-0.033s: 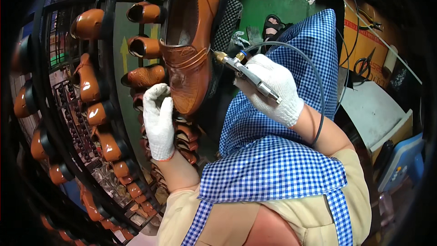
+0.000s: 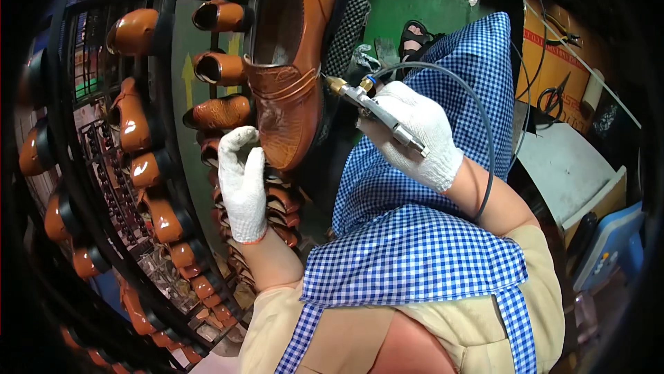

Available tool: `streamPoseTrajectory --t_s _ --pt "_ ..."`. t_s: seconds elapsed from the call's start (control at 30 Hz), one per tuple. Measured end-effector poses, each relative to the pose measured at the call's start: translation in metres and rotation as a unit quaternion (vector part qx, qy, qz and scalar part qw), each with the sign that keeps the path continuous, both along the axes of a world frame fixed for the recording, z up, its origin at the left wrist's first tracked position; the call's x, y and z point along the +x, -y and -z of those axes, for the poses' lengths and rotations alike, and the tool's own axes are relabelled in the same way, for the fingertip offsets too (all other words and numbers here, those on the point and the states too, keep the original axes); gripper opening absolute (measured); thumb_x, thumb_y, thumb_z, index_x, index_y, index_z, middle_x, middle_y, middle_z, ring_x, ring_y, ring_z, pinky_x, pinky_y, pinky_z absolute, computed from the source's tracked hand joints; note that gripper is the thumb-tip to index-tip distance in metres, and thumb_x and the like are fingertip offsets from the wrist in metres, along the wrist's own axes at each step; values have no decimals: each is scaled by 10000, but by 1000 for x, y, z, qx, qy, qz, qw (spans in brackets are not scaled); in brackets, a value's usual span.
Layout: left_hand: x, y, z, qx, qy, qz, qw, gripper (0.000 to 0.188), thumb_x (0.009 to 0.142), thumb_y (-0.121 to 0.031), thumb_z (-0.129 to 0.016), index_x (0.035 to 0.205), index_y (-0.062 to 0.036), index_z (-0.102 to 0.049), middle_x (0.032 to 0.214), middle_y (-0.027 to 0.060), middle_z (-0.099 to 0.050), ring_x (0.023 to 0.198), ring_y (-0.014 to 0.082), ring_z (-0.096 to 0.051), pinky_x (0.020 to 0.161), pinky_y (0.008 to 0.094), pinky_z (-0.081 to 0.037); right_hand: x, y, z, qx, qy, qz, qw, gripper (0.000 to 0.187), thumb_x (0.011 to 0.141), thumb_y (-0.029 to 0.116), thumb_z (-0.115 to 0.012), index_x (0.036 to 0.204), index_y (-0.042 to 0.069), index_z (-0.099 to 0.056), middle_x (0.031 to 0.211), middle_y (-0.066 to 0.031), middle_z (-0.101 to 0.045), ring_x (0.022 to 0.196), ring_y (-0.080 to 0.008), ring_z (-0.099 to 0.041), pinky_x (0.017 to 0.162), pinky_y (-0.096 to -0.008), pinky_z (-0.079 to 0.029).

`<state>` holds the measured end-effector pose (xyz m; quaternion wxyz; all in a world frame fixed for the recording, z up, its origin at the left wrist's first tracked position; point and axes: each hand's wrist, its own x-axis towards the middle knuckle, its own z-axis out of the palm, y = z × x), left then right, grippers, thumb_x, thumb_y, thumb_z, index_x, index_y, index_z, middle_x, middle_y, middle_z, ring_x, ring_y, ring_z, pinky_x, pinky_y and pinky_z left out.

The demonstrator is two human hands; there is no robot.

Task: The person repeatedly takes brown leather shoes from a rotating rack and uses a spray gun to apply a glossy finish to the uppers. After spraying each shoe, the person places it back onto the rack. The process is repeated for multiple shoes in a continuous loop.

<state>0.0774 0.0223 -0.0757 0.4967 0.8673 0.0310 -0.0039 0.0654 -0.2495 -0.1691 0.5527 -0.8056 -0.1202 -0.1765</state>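
A large brown leather shoe (image 2: pixel 285 125) with a strap across its front stands before me, its toe towards me and its opening up. My right hand (image 2: pixel 420 128), in a white knit glove, grips a metal spray gun (image 2: pixel 377 107). The gun's brass nozzle points at the shoe's right side, close to the strap. A dark hose (image 2: pixel 477 111) loops from the gun past my forearm. My left hand (image 2: pixel 242 184), gloved too, is beside the toe's left edge, thumb and fingers curved apart with nothing between them. Whether its fingertips touch the leather I cannot tell.
On the left, a black metal rack (image 2: pixel 166 49) carries rows of glossy brown shoes (image 2: pixel 162 215). A blue checked apron (image 2: pixel 415 256) covers my lap. At the right are scissors (image 2: pixel 552 103), pliers (image 2: pixel 564 40), an orange box (image 2: pixel 536 62) and a pale board (image 2: pixel 567 166).
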Motion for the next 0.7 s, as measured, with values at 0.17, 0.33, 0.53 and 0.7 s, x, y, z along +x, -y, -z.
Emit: streamPoseTrajectory --t_s 0.17,0.33,0.53,0.7 --pt "-13 -1 -3 -28 -53 57 997 334 903 139 -643 1186 -37 -616 1159 42 -606 1047 121 -613 942 280 -508 -9 7 -10 -3 -32 -26 999 163 846 139 -807 958 70 -709 838 -99 -650 735 -292 -680 650 -365 -562" --pt "-11 11 -18 117 0 203 972 308 854 116 -726 1119 -32 -672 1080 84 -644 945 170 -654 808 285 -534 -21 24 -17 -46 -91 -67 993 155 872 183 -794 944 74 -709 826 -100 -641 725 -294 -677 634 -366 -560" --pt "25 53 -55 370 203 438 794 481 698 -26 -845 1154 -131 -735 1156 83 -689 1094 313 -662 1015 458 -521 -29 48 -32 -84 -119 -112 983 109 872 144 -774 879 70 -694 844 -97 -638 730 -280 -663 651 -365 -548" --pt "51 85 -65 448 224 557 662 462 762 -176 -793 1221 -176 -737 1373 22 -686 1383 252 -583 1212 500 -388 -38 61 -37 -91 -131 -116 980 152 889 215 -796 885 87 -714 837 -89 -623 697 -273 -672 603 -362 -558"
